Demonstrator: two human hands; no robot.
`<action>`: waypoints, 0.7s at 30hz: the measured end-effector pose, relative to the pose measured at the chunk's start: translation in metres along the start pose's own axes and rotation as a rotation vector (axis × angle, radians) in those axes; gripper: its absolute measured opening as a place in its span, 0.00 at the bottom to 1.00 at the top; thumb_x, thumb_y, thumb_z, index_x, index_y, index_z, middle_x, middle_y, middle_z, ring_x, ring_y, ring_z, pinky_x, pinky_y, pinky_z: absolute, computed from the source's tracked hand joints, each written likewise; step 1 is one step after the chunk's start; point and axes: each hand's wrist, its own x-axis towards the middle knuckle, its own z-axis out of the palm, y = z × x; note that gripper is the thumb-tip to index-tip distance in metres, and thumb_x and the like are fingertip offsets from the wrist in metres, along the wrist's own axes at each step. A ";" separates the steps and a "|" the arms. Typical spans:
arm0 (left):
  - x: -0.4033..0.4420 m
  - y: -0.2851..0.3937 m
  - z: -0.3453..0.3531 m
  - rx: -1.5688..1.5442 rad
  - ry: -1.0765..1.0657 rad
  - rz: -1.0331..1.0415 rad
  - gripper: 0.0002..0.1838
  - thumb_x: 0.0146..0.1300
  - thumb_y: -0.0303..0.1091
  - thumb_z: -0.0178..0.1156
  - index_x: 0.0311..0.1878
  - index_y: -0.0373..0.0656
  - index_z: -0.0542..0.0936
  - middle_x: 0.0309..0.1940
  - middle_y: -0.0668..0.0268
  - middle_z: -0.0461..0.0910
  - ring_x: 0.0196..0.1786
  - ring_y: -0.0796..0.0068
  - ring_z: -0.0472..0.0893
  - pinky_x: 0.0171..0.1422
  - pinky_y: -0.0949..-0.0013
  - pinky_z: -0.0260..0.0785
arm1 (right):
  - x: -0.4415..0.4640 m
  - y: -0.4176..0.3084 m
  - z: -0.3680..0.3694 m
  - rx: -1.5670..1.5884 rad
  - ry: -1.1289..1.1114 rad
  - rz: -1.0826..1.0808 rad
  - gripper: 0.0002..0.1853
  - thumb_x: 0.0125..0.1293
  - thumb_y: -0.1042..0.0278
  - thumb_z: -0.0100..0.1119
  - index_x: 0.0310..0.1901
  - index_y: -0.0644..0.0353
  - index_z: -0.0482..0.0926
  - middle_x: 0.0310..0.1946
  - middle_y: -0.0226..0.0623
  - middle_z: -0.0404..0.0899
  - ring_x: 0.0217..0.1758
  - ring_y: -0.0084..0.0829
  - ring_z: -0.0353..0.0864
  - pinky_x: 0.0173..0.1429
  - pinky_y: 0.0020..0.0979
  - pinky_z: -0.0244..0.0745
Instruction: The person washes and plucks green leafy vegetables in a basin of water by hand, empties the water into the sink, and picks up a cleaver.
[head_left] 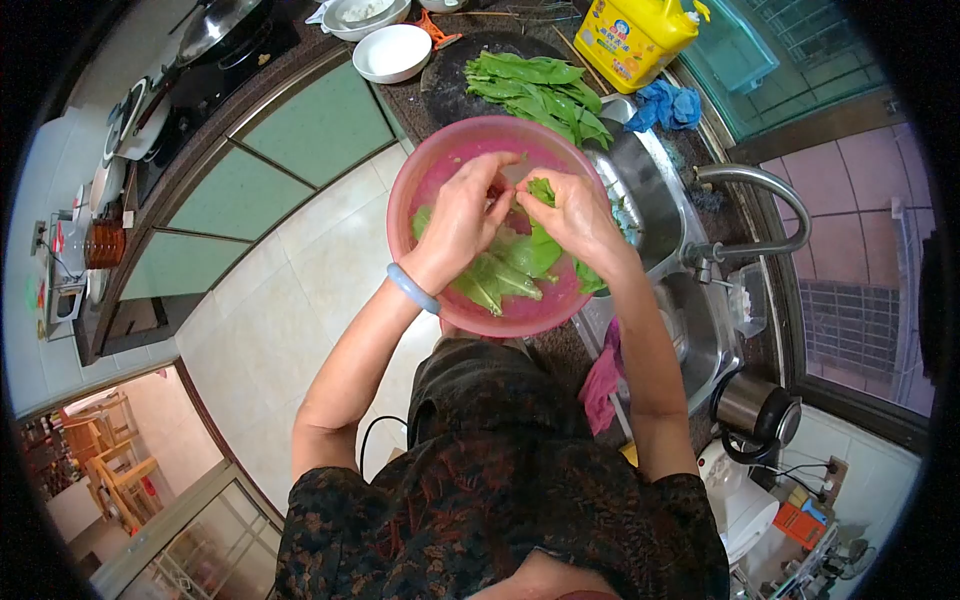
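Note:
A pink basin (402,190) holds wet green leaves (500,275), which lie over its bottom. Above it my left hand (467,205), with a pale bangle on the wrist, has its fingers bent and pressed together; what they hold, if anything, is too small to name. Close beside it, nearly touching at the fingertips, my right hand (575,218) is closed round a leafy green stem (541,190), whose leaves hang down into the basin. More long green leaves (530,88) lie in a pile on a dark round board behind the basin.
To the right is a steel double sink (655,205) with a curved faucet (765,175). A yellow jug (635,40) and blue cloth (665,105) are at the back right. White bowls (392,53) stand at the back left. A pink cloth (602,385) and kettle (757,412) are near the front right.

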 end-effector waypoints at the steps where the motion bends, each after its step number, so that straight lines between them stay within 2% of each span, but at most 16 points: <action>1: 0.002 0.003 0.002 -0.042 0.046 -0.062 0.21 0.59 0.21 0.62 0.57 0.37 0.74 0.36 0.61 0.80 0.38 0.74 0.81 0.44 0.71 0.75 | 0.001 0.002 0.004 0.000 0.000 0.001 0.11 0.62 0.67 0.62 0.38 0.67 0.78 0.25 0.53 0.78 0.31 0.54 0.80 0.36 0.44 0.72; 3: 0.005 0.006 0.009 -0.084 0.092 -0.123 0.21 0.59 0.21 0.62 0.57 0.37 0.73 0.35 0.62 0.80 0.37 0.75 0.81 0.43 0.72 0.74 | 0.003 0.011 0.017 0.019 0.173 -0.123 0.08 0.60 0.71 0.61 0.38 0.66 0.77 0.26 0.51 0.78 0.34 0.53 0.80 0.38 0.44 0.73; 4: 0.006 0.006 0.015 -0.162 0.158 -0.224 0.21 0.59 0.21 0.62 0.57 0.35 0.73 0.35 0.63 0.80 0.36 0.77 0.80 0.42 0.73 0.74 | 0.005 0.016 0.023 0.018 0.172 -0.122 0.08 0.60 0.71 0.61 0.38 0.66 0.77 0.26 0.51 0.78 0.34 0.53 0.80 0.38 0.44 0.73; 5: 0.006 0.003 0.020 -0.240 0.224 -0.324 0.21 0.59 0.21 0.61 0.56 0.34 0.73 0.35 0.64 0.80 0.35 0.79 0.79 0.41 0.73 0.74 | 0.007 0.021 0.031 0.006 0.275 -0.220 0.07 0.59 0.74 0.61 0.38 0.65 0.77 0.28 0.50 0.78 0.36 0.53 0.80 0.38 0.44 0.73; 6: 0.004 -0.010 0.029 -0.241 0.224 -0.325 0.21 0.59 0.21 0.61 0.56 0.34 0.73 0.35 0.64 0.80 0.35 0.79 0.79 0.41 0.73 0.74 | 0.007 0.026 0.038 -0.007 0.375 -0.319 0.07 0.58 0.77 0.60 0.39 0.64 0.77 0.29 0.49 0.78 0.37 0.52 0.80 0.39 0.44 0.74; 9: 0.000 -0.039 0.046 -0.244 0.321 -0.111 0.19 0.60 0.21 0.60 0.55 0.30 0.73 0.34 0.66 0.79 0.34 0.80 0.78 0.39 0.74 0.73 | 0.007 0.036 0.055 -0.041 0.509 -0.300 0.10 0.55 0.80 0.60 0.40 0.62 0.77 0.32 0.48 0.78 0.40 0.52 0.80 0.39 0.44 0.74; 11: -0.003 -0.044 0.047 -0.861 0.217 -0.601 0.19 0.60 0.21 0.58 0.56 0.29 0.72 0.34 0.66 0.79 0.33 0.79 0.78 0.38 0.76 0.73 | 0.003 0.040 0.061 -0.024 0.532 -0.287 0.08 0.58 0.79 0.61 0.40 0.62 0.78 0.34 0.47 0.80 0.40 0.51 0.81 0.41 0.42 0.76; 12: -0.008 -0.059 0.053 -0.860 0.218 -0.603 0.19 0.60 0.21 0.58 0.56 0.29 0.72 0.34 0.66 0.79 0.33 0.79 0.78 0.38 0.76 0.73 | 0.002 0.041 0.063 0.031 0.613 -0.240 0.08 0.60 0.77 0.61 0.41 0.62 0.78 0.35 0.47 0.81 0.39 0.49 0.81 0.42 0.41 0.76; 13: -0.017 -0.085 0.067 -0.814 0.116 -0.610 0.20 0.60 0.22 0.57 0.56 0.29 0.71 0.35 0.65 0.79 0.33 0.78 0.79 0.39 0.76 0.73 | 0.001 0.041 0.064 0.087 0.692 -0.193 0.07 0.62 0.75 0.61 0.42 0.62 0.78 0.37 0.47 0.81 0.39 0.47 0.82 0.43 0.39 0.76; 14: -0.023 -0.100 0.073 -0.768 0.015 -0.616 0.21 0.60 0.22 0.57 0.57 0.29 0.70 0.36 0.64 0.80 0.33 0.78 0.79 0.39 0.76 0.73 | 0.002 0.041 0.059 0.153 0.743 -0.102 0.07 0.65 0.71 0.61 0.42 0.62 0.79 0.37 0.43 0.83 0.37 0.40 0.83 0.44 0.36 0.77; 15: -0.027 -0.097 0.070 -0.767 0.015 -0.616 0.21 0.60 0.22 0.57 0.57 0.29 0.70 0.36 0.64 0.80 0.33 0.78 0.79 0.39 0.76 0.73 | -0.002 0.033 0.045 0.363 0.696 0.039 0.08 0.67 0.68 0.59 0.43 0.62 0.78 0.35 0.37 0.83 0.32 0.31 0.79 0.39 0.30 0.74; 16: -0.031 -0.090 0.066 -0.542 0.071 -0.506 0.21 0.61 0.24 0.57 0.57 0.29 0.71 0.35 0.64 0.80 0.34 0.77 0.79 0.39 0.75 0.74 | -0.006 0.025 0.030 0.570 0.671 0.186 0.09 0.69 0.64 0.58 0.43 0.61 0.78 0.34 0.31 0.83 0.27 0.22 0.76 0.34 0.24 0.72; 17: -0.035 -0.085 0.063 -0.319 0.126 -0.397 0.20 0.61 0.26 0.57 0.57 0.30 0.71 0.34 0.65 0.80 0.34 0.76 0.79 0.39 0.74 0.74 | -0.003 0.039 0.015 0.443 0.753 0.024 0.09 0.71 0.66 0.56 0.47 0.61 0.76 0.34 0.33 0.83 0.21 0.14 0.68 0.24 0.18 0.64; 18: -0.035 -0.086 0.059 -0.212 0.164 -0.299 0.20 0.61 0.27 0.57 0.56 0.30 0.71 0.33 0.62 0.81 0.35 0.72 0.81 0.40 0.71 0.75 | -0.009 0.025 -0.003 0.572 0.804 0.047 0.10 0.71 0.64 0.56 0.47 0.61 0.76 0.33 0.31 0.82 0.22 0.15 0.69 0.26 0.19 0.66; 19: -0.036 -0.087 0.055 -0.100 0.210 -0.206 0.20 0.61 0.28 0.58 0.55 0.30 0.72 0.33 0.58 0.81 0.36 0.68 0.82 0.40 0.68 0.75 | -0.015 0.020 -0.025 0.664 0.804 0.095 0.09 0.70 0.66 0.56 0.47 0.59 0.76 0.34 0.34 0.82 0.27 0.19 0.73 0.33 0.21 0.70; 21: -0.022 -0.049 0.026 0.037 0.060 -0.328 0.20 0.59 0.26 0.58 0.54 0.31 0.72 0.36 0.50 0.82 0.39 0.55 0.83 0.44 0.62 0.76 | -0.025 0.018 -0.062 0.589 0.929 -0.028 0.08 0.70 0.67 0.56 0.46 0.60 0.75 0.35 0.35 0.81 0.32 0.22 0.76 0.39 0.24 0.75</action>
